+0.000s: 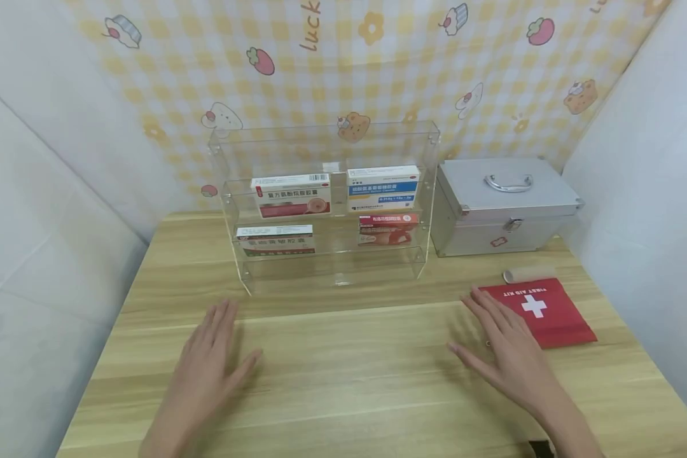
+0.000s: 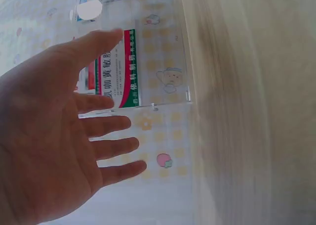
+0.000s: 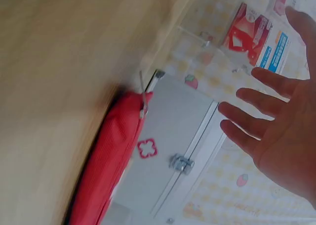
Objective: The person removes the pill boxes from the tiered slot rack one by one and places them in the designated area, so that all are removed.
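My left hand (image 1: 206,362) hovers over the left part of the wooden table with its fingers spread and nothing in them. On the right side, my right hand (image 1: 509,356) is likewise spread and holds nothing; in the head view it overlaps the edge of a red first aid pouch (image 1: 561,318) with a white cross. Between and beyond the hands stands a clear acrylic rack (image 1: 332,267). Its upper shelf bears a red-and-white medicine box (image 1: 294,197) and a blue-and-white one (image 1: 382,189). Lower down are a green-and-white medicine box (image 1: 276,242) and a red one (image 1: 388,230).
A silver metal case (image 1: 500,219) with a top handle and front latch stands right of the rack, its lid down. A pale roll (image 1: 529,274) lies between case and pouch. Behind hangs a yellow checked cloth (image 1: 320,83); white sheeting (image 1: 40,254) borders the table's sides.
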The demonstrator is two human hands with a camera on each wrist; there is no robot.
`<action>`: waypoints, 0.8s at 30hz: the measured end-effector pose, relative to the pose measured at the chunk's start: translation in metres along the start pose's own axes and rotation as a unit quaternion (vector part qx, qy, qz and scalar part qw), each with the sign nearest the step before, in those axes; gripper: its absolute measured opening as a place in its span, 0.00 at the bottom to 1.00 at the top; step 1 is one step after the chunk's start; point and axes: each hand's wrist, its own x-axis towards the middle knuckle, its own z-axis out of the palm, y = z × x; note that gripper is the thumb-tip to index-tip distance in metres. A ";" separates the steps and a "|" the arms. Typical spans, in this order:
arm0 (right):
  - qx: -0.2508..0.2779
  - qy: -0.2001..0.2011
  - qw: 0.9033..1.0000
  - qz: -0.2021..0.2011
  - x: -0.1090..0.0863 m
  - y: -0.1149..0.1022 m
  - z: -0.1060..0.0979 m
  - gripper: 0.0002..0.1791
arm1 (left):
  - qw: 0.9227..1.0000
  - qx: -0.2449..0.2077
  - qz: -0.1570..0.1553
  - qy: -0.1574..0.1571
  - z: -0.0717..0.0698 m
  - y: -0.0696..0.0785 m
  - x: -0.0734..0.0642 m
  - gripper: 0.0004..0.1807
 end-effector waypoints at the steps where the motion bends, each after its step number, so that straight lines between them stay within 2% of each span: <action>1: 0.016 0.002 1.000 0.002 0.005 -0.001 0.000 0.48 | 1.000 -0.024 -0.009 0.000 -0.001 -0.003 0.005 0.51; 4: 0.063 0.014 0.998 0.011 0.024 -0.001 0.000 0.42 | 0.992 -0.117 -0.043 0.005 0.000 -0.011 0.021 0.48; 7: 0.105 0.025 0.994 0.017 0.048 -0.002 -0.001 0.37 | 0.976 -0.206 -0.076 0.014 0.005 -0.020 0.038 0.46; 11: 0.138 0.032 0.990 0.008 0.086 -0.004 -0.002 0.31 | 0.954 -0.279 -0.105 0.034 0.014 -0.033 0.059 0.47; 15: 0.112 0.046 0.993 -0.009 0.119 -0.006 -0.003 0.28 | 0.932 -0.335 -0.135 0.023 0.026 -0.044 0.073 0.51; 19: 0.056 0.057 0.996 -0.034 0.142 -0.010 -0.004 0.26 | 0.910 -0.384 -0.155 0.006 0.032 -0.048 0.080 0.53; 21: 0.029 0.061 0.997 -0.048 0.150 -0.011 -0.004 0.26 | 0.902 -0.403 -0.156 0.002 0.034 -0.048 0.082 0.53; 24: -0.014 0.068 0.996 -0.063 0.160 -0.013 -0.003 0.26 | 0.895 -0.420 -0.154 -0.002 0.037 -0.048 0.085 0.53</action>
